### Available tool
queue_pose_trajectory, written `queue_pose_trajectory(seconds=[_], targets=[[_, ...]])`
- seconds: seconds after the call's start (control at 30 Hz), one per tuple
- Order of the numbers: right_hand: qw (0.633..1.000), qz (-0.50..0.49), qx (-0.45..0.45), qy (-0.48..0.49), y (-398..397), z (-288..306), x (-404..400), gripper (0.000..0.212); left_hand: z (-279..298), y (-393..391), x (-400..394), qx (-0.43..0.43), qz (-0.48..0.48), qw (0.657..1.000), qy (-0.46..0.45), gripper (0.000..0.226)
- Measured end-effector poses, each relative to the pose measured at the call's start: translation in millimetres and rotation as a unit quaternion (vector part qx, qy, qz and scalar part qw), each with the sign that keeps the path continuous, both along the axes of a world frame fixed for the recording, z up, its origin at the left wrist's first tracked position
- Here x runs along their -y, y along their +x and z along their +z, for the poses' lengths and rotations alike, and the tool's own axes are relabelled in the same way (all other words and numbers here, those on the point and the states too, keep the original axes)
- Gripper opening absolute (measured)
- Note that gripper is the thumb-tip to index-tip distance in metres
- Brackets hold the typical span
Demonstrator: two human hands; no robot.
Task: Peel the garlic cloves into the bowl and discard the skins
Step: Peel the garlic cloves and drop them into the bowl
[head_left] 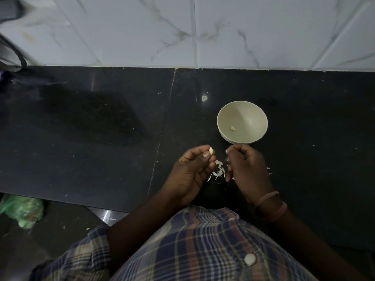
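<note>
Now finish stripping the clove and drop it in with the other.

Your left hand pinches one pale garlic clove between thumb and fingertips, held above the dark tabletop just short of the bowl. Your right hand has its fingers curled, tips drawn together beside the clove; whether a scrap of skin sits between them is too small to tell. Turn the clove as you go, check no papery film clings to it, then carry it over the rim and let it fall rather than toss it. Count: one clove in hand, one peeled clove lying in the bowl, one bowl, and a loose scatter of skins on the tabletop under your hands, perhaps eight or so pieces, which need gathering and binning.
</note>
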State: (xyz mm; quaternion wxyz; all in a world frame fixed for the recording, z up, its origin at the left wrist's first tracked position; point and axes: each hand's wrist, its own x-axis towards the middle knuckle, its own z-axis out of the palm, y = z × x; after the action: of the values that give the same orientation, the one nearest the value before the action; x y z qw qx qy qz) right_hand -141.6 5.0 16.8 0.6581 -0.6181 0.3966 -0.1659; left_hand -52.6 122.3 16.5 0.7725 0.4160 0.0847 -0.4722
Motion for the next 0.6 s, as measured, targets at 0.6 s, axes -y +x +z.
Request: queue_pose_trajectory(seconds=[0.6], targets=[[0.986, 0.022, -0.015, -0.166, -0.5, 3.4, -1.5, 0.021, 4.7, 1.0, 1.3, 0.036, -0.005, 0.999, 0.034, 0.012]])
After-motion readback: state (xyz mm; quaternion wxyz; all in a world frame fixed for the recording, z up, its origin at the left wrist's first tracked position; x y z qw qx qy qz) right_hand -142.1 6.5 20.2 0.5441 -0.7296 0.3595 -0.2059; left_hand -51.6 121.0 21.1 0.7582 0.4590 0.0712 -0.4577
